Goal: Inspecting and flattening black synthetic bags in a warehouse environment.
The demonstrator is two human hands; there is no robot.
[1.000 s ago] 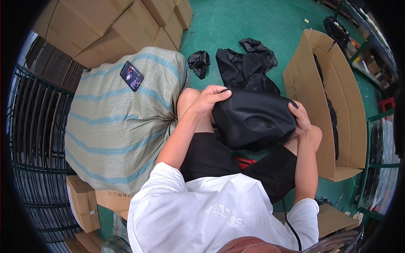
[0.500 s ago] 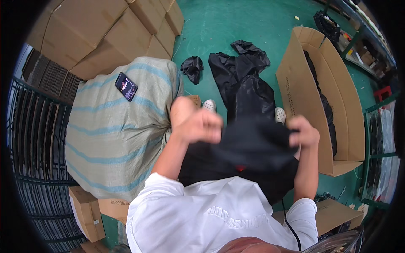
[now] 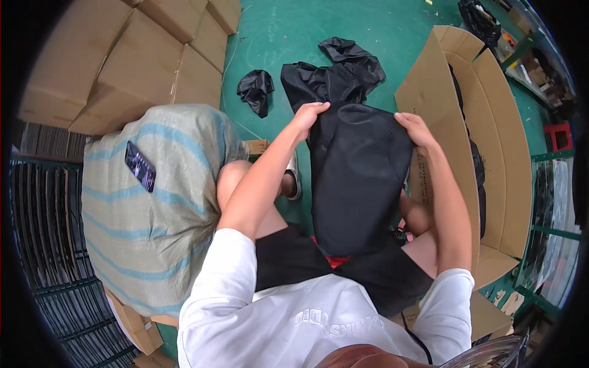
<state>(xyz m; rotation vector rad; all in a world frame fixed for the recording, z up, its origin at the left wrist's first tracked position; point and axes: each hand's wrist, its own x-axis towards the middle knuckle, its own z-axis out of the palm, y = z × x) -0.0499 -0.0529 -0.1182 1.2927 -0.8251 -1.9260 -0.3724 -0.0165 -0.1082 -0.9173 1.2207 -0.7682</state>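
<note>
A black fabric piece (image 3: 362, 178), rounded at its near end, is spread smooth over my lap and between my knees. My left hand (image 3: 310, 116) pinches its far left corner between thumb and fingers. At the far right corner, my right hand (image 3: 417, 130) grips the edge with the thumb on top. A bit of red (image 3: 334, 260) shows beneath the near end. Just past my hands, a heap of black fabric (image 3: 325, 80) lies on the green floor, partly covered by the held piece. Left of it sits a small crumpled black piece (image 3: 256, 92).
On my left, a striped woven sack (image 3: 110, 214) bulges against my knee, with a phone (image 3: 140, 167) on top. Cardboard boxes (image 3: 141, 67) are stacked behind it. To my right stands a long open carton (image 3: 500, 153) with black goods inside. A red stool (image 3: 557, 137) is farther right.
The black fabric was blurred and bunched near my lap; now it is stretched flat. Both hands have moved away from me, to its far corners. The view has shifted slightly.
</note>
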